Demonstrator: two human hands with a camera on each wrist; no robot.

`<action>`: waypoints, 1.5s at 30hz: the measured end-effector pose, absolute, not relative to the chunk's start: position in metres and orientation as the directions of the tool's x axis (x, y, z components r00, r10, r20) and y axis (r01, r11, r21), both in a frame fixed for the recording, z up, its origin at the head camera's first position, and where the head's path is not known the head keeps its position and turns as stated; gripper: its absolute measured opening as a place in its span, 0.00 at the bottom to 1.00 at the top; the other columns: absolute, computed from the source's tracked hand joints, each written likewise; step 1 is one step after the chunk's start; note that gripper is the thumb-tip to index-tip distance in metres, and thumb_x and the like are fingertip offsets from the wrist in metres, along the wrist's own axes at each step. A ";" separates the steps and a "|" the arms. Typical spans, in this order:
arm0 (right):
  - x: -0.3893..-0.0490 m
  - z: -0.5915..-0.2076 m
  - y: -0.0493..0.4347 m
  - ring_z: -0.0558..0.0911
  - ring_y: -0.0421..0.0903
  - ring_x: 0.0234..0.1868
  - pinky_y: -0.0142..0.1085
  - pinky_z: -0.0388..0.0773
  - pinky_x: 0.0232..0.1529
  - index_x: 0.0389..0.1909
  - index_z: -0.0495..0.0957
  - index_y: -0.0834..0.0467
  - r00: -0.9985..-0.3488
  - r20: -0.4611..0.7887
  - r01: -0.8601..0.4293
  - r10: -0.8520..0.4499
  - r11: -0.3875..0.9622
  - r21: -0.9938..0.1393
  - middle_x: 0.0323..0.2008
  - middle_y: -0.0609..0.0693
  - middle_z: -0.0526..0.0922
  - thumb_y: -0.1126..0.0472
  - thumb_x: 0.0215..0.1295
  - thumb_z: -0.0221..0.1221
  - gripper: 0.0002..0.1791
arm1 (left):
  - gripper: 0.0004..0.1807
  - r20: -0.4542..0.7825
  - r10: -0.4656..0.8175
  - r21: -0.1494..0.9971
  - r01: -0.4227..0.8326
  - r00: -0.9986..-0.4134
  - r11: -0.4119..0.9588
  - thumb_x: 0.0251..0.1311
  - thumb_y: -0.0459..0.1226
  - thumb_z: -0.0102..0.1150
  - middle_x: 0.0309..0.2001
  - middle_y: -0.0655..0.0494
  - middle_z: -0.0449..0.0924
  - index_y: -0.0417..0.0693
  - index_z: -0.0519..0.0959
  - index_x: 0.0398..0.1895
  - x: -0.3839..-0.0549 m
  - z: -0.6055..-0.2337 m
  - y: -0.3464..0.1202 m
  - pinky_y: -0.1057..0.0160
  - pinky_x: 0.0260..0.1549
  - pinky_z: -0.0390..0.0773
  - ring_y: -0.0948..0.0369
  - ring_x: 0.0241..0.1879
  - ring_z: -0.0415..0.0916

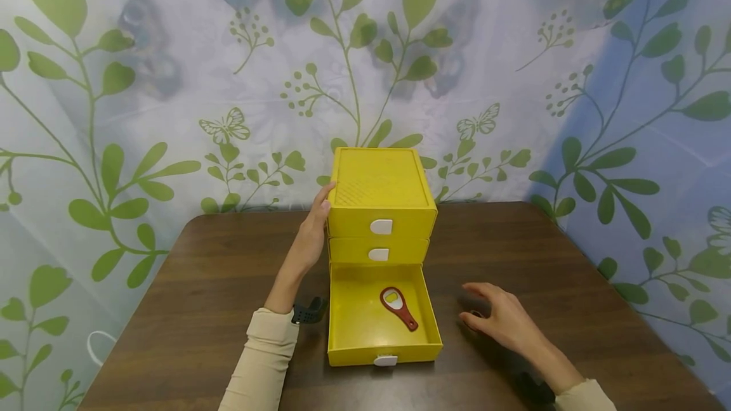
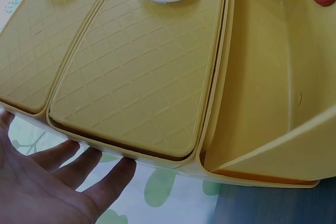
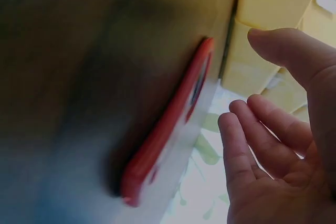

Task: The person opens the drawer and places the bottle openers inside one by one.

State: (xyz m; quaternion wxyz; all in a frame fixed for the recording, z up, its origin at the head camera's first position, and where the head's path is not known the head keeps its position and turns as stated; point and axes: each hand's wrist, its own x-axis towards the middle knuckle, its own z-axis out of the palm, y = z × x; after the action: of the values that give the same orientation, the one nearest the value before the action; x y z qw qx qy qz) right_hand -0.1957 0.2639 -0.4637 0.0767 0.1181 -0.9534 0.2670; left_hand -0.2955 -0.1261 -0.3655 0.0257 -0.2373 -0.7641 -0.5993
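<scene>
A yellow drawer unit stands on the table, its bottom drawer pulled out and the two upper drawers closed. In that drawer lies a red bottle opener with a metal head. My left hand rests against the unit's left side; its fingertips touch the side edge in the left wrist view. To the right of the drawer, my right hand hovers low over the table with thumb and fingers apart, holding nothing. A red-handled utensil lies close to it in the right wrist view, blurred; its kind is unclear.
The brown wooden table extends to both sides of the unit. Behind it hangs a leaf-patterned curtain. White pull tabs stick out from the drawer fronts. A white cable loops beside the table's left edge.
</scene>
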 end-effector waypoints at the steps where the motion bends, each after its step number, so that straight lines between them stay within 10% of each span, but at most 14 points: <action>1: -0.195 -0.465 0.265 0.84 0.60 0.53 0.57 0.82 0.50 0.60 0.81 0.60 -0.963 0.199 -0.260 -0.183 0.829 -0.495 0.56 0.60 0.84 0.53 0.58 0.76 0.30 | 0.30 0.323 0.333 0.904 0.393 -0.886 0.171 0.84 0.45 0.26 0.83 0.47 0.42 0.53 0.47 0.85 -0.298 -0.368 -0.126 0.37 0.75 0.49 0.47 0.81 0.46; 15: -0.192 -0.471 0.274 0.84 0.50 0.47 0.48 0.82 0.47 0.56 0.81 0.60 -0.981 0.071 -0.191 -0.179 0.845 -0.500 0.49 0.52 0.85 0.52 0.57 0.76 0.29 | 0.29 0.376 0.305 0.888 0.434 -0.875 0.153 0.83 0.54 0.26 0.83 0.57 0.44 0.70 0.49 0.83 -0.321 -0.400 -0.125 0.36 0.75 0.49 0.51 0.80 0.47; 45: -0.196 -0.453 0.256 0.81 0.40 0.37 0.35 0.79 0.38 0.45 0.86 0.53 -0.974 0.169 -0.213 -0.148 0.851 -0.481 0.41 0.45 0.87 0.54 0.54 0.77 0.18 | 0.29 0.364 0.311 0.893 0.423 -0.878 0.150 0.84 0.52 0.25 0.83 0.56 0.43 0.68 0.47 0.84 -0.322 -0.399 -0.125 0.36 0.75 0.49 0.51 0.80 0.47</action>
State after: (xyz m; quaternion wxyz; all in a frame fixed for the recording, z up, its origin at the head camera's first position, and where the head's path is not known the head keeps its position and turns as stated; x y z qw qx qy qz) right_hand -0.1956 0.2557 -0.4532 0.0629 0.0939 -0.9599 0.2565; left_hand -0.3216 -0.1252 -0.3990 0.0464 -0.2425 -0.7570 -0.6050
